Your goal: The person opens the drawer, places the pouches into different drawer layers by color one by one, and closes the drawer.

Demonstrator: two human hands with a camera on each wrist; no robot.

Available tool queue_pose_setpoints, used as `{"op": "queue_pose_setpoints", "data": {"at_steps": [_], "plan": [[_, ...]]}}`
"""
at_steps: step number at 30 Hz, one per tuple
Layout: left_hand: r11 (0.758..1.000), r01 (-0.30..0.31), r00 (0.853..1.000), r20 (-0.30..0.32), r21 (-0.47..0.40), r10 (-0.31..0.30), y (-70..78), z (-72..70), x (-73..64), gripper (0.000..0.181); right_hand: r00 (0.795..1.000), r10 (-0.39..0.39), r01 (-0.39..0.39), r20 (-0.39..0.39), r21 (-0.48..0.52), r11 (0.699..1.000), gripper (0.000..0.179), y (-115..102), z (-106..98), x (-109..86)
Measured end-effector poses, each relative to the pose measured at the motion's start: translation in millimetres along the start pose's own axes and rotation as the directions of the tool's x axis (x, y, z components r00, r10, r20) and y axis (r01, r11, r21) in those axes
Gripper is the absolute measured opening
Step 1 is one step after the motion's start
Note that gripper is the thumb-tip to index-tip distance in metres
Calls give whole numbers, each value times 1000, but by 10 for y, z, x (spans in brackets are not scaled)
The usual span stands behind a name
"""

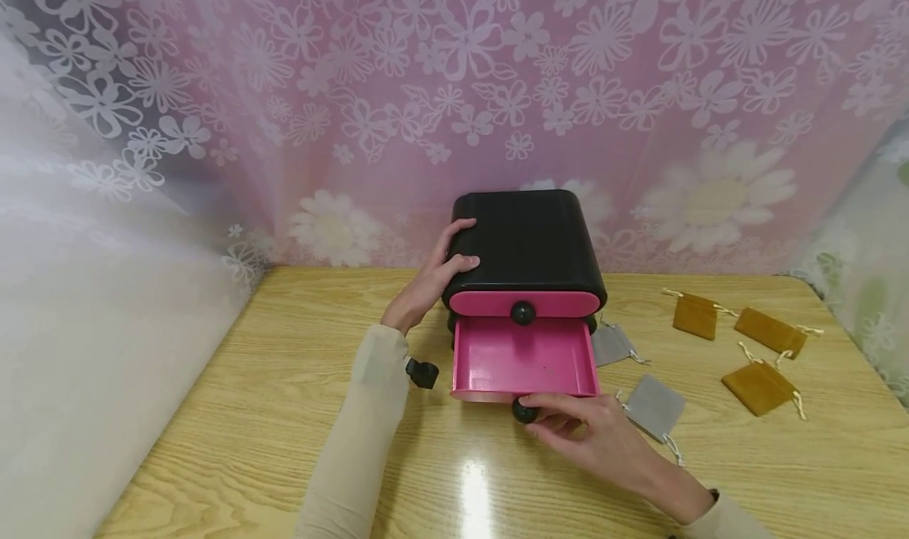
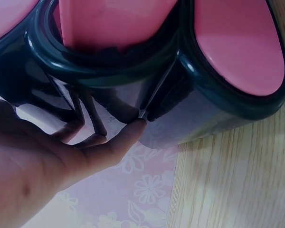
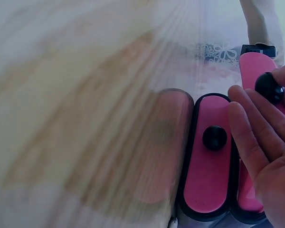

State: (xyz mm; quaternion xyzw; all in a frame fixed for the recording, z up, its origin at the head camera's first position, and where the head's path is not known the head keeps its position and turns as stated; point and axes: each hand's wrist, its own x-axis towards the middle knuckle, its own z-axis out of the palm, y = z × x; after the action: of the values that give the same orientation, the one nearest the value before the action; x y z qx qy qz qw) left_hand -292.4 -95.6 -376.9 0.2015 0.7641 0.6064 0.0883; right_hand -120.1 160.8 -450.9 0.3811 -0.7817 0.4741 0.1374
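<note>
I see the left hand (image 1: 428, 280), fingers spread wide, against the cabinet (image 1: 525, 239) near the back edge of the bench (image 1: 312, 349), the right hand (image 1: 598, 443), fingers pinching the knob (image 1: 522, 412) of the pulled-out drawer (image 1: 524, 357), and, in my wrist views alone, the closed bottom drawer (image 3: 205, 178).

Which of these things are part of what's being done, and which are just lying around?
In use:
- black cabinet, left hand against its side
- its open pink drawer
- that drawer's black knob, pinched by the right hand

Lying untouched, so perhaps not involved:
- three brown drawstring pouches
- two grey drawstring pouches
</note>
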Motion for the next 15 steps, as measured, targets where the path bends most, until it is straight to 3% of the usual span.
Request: {"op": "queue_pose_setpoints", "data": {"at_steps": [9, 15], "plan": [[1000, 7, 1000, -6, 2, -7, 9, 1, -5, 59, 988, 103, -105, 117, 5, 994, 41, -67, -92, 14], [1000, 6, 1000, -6, 1, -6, -3, 1, -1, 58, 987, 75, -74, 140, -13, 997, 44, -75, -141, 15]]}}
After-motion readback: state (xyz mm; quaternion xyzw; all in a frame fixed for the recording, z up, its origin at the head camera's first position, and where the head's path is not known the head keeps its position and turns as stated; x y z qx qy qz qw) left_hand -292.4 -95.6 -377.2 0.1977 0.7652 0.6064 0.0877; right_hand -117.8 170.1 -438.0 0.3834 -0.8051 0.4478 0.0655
